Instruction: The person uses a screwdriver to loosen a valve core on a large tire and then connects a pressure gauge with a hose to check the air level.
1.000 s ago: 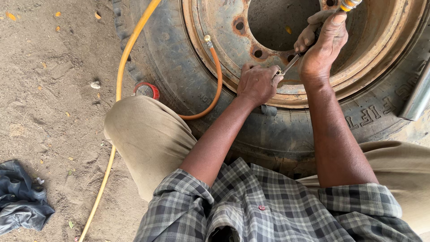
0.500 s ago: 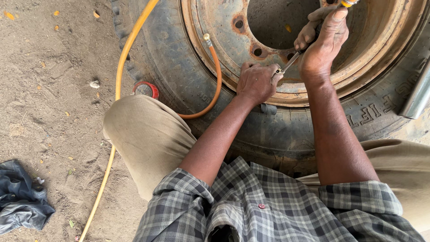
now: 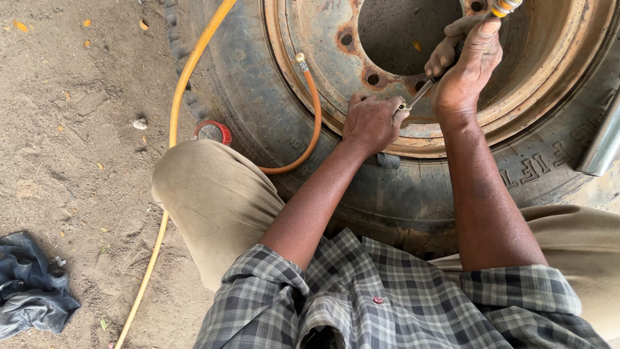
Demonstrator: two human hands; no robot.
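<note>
- I see my left hand [image 3: 373,123] resting on the rusty wheel rim [image 3: 549,97], fingers curled together and pinched around something small at the rim's lip; I cannot tell what it is, as the knuckles hide it
- My right hand [image 3: 466,72] is higher up, fingers wrapped tight round the handle of a screwdriver [image 3: 452,61]; the yellow end of the handle pokes out above the thumb at the top edge of the view
- The screwdriver's thin metal shaft slants down and left from that fist, and its tip meets the left hand's fingertips right at the rim
- The rim sits inside a big worn tyre [image 3: 258,110] lying flat on the sandy ground [image 3: 71,148], just in front of my knees
- An orange hose [image 3: 314,123] with a brass end fitting lies curved across the rim and tyre, left of my left hand, not touching it
- A longer yellow hose [image 3: 174,123] runs from the top of the view, over the tyre's edge and down along the dirt past my left knee
- A small round red-rimmed tin [image 3: 212,131] sits on the ground against the tyre, just beside my left knee
- A crumpled dark cloth [image 3: 29,291] lies well apart at the lower left
- A grey metal object [image 3: 600,145] shows at the right edge, on the tyre
</note>
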